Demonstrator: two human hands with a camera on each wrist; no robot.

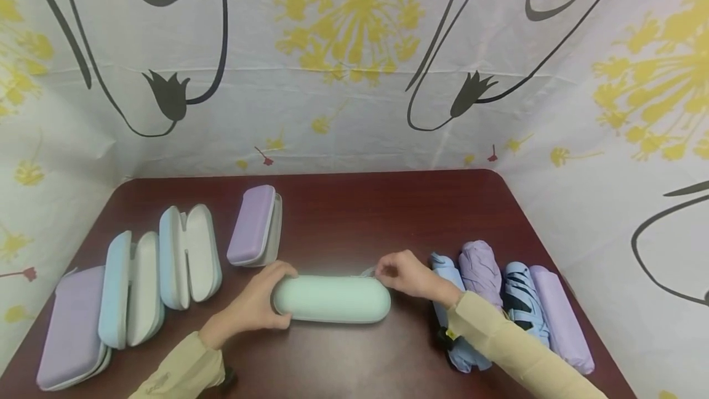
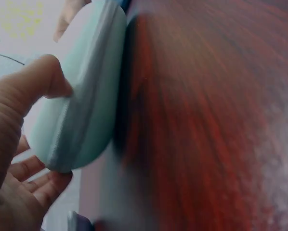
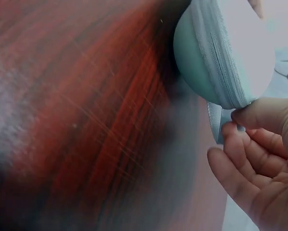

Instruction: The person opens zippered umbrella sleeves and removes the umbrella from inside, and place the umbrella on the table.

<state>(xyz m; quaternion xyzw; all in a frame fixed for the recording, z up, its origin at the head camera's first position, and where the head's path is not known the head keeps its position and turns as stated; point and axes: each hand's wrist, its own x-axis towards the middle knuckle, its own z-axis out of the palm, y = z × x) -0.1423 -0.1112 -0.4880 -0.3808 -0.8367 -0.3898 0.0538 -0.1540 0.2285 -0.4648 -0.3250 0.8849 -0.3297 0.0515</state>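
A mint-green zip case [image 1: 332, 299] lies closed and lengthwise at the middle of the table. My left hand [image 1: 255, 300] grips its left end, thumb on the near side and fingers round the far side. In the left wrist view the thumb presses by the grey zipper band [image 2: 81, 101]. At the case's right end my right hand [image 1: 412, 276] pinches the zipper pull between thumb and forefinger. A pale strap loop [image 3: 215, 122] hangs beside those fingertips in the right wrist view. The pull itself is mostly hidden by the fingers.
Two light-blue cases [image 1: 113, 288] stand open at the left, beside a lilac case [image 1: 72, 325]. Another lilac case [image 1: 252, 226], slightly ajar, lies behind my left hand. Several folded umbrellas, blue and lilac [image 1: 559, 319], lie at the right, partly under my right forearm.
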